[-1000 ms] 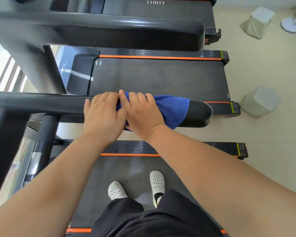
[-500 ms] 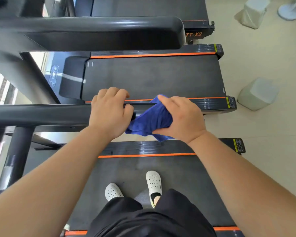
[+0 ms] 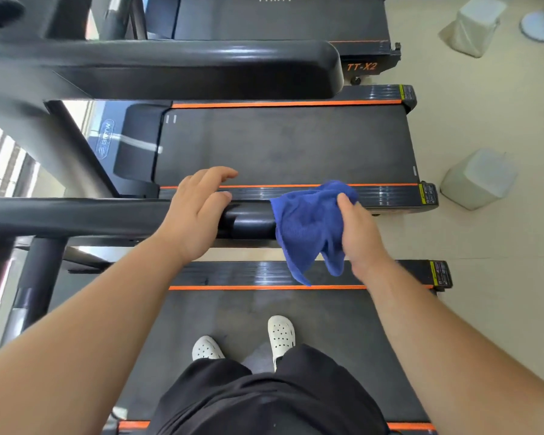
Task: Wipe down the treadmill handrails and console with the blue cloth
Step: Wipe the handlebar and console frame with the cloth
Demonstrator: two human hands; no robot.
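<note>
Left hand [image 3: 195, 215] rests loose-fingered atop handrail [image 3: 76, 216]; right hand [image 3: 360, 237] pinches blue cloth [image 3: 308, 224] bunched at handrail's end.

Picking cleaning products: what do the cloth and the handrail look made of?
The cloth looks like soft blue microfibre or terry: matte, fine woven texture, limp folds. The handrail looks like smooth black moulded plastic or rubber coating, semi-gloss with soft highlights; which one is unclear.
</note>
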